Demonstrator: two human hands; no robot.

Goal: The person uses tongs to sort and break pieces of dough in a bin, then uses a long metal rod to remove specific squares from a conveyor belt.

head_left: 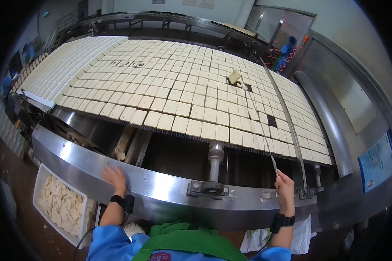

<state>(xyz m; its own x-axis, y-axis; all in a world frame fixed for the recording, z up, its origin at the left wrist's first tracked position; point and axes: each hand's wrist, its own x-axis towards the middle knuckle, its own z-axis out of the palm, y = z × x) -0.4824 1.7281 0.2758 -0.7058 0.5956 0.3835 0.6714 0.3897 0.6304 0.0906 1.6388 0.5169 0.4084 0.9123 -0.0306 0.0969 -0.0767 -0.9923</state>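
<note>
My right hand (285,187) is closed around the lower end of a long thin rod (265,143). The rod stretches away over a mesh conveyor covered in rows of pale cream rectangular pieces (183,93), which look like tofu slabs. Near its far end, one slab (234,77) sits tilted up on the others, beside a small dark gap. My left hand (114,176) lies with fingers apart on the shiny metal side rail (157,185) of the machine, holding nothing.
A white bin (43,174) of broken pale pieces stands on the floor at lower left. A curved metal bar (283,104) crosses the conveyor at right, near a large roller (324,124). Below the conveyor's near edge is a dark opening. People in blue work at the far sides.
</note>
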